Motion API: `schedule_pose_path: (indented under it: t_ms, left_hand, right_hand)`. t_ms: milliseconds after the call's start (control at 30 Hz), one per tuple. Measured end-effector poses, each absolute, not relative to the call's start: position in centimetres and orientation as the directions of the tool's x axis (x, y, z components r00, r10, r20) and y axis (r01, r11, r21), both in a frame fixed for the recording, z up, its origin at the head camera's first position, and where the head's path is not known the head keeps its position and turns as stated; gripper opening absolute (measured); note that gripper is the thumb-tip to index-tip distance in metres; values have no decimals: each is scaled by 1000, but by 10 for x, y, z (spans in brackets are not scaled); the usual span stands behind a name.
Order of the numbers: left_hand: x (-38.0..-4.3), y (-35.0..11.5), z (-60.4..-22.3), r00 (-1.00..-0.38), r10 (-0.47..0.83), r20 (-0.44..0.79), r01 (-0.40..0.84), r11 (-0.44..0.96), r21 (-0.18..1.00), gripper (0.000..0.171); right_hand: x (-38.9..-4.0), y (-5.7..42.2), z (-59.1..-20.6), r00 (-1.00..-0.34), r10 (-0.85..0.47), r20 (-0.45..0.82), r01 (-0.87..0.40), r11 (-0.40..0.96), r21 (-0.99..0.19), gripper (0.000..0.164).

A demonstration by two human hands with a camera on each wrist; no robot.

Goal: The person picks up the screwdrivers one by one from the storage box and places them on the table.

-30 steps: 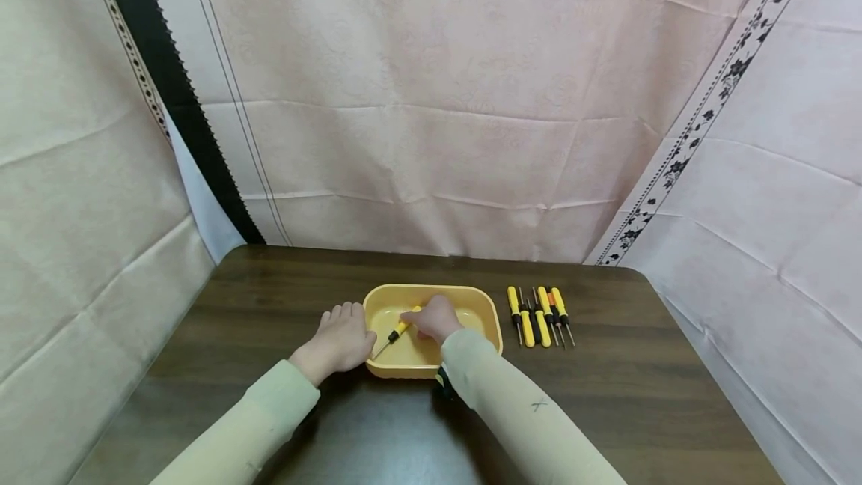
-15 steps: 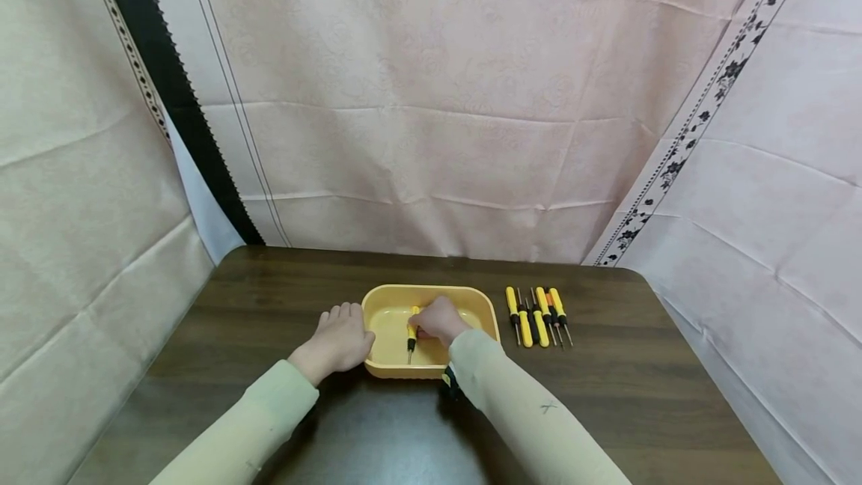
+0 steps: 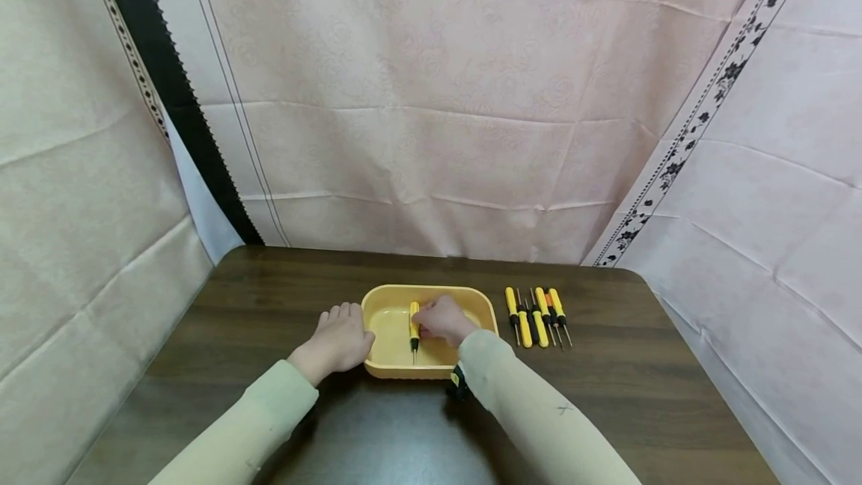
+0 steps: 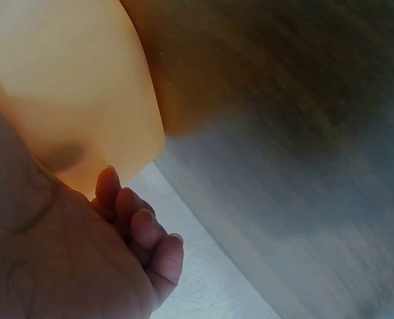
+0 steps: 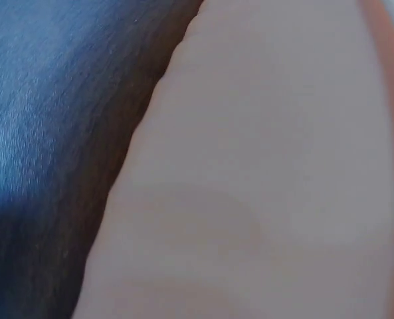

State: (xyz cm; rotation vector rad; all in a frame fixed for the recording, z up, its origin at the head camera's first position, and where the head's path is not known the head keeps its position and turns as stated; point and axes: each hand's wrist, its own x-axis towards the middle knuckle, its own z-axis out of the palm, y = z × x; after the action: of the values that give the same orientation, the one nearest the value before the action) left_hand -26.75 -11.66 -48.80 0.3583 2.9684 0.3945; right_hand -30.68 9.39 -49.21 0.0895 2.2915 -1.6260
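A yellow plastic tray stands on the dark wooden table. Inside it lies a screwdriver with a yellow and black handle, its metal shaft pointing toward the near wall. My left hand holds the tray's left rim, thumb over the edge; the left wrist view shows its loosely bent fingers outside the wall. My right hand reaches into the tray, its fingertips at the right side of the screwdriver's handle. That handle shows almost whole. Mostly pale sleeve fills the right wrist view.
To the right of the tray, several more yellow and black screwdrivers lie side by side, some facing opposite ways. Pale patterned cloth hangs behind the table and at both sides.
The screwdriver in the tray has swung from a slant to nearly straight, its tip moving right. My right hand has shifted slightly right, uncovering more of the handle. The left hand stays put.
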Motion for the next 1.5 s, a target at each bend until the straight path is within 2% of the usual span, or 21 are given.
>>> schedule_pose_path:
  t_ms: [267, 400, 700, 1033, 1500]
  left_hand:
    - [-266, -117, -488, -964, 253, -81, 222, 935, 278, 46]
    - [-266, -117, -488, -964, 255, -75, 225, 933, 282, 45]
    - [-266, -118, -488, -963, 257, -77, 225, 929, 293, 46]
    - [-267, -118, -488, -963, 257, -83, 224, 931, 287, 46]
    - [-270, -118, -493, -964, 251, -84, 216, 930, 296, 47]
  right_hand:
    - [-306, 110, -476, -943, -249, -222, 152, 270, -951, 20]
    - [-304, 116, -460, -943, -267, -199, 135, 240, -961, 29]
    - [-307, 140, -439, -957, -244, -154, 114, 169, -979, 33]
    - [-309, 182, -419, -968, -146, -205, 165, 248, -955, 36]
    - [-310, 244, -415, -974, -117, -195, 154, 297, -942, 49]
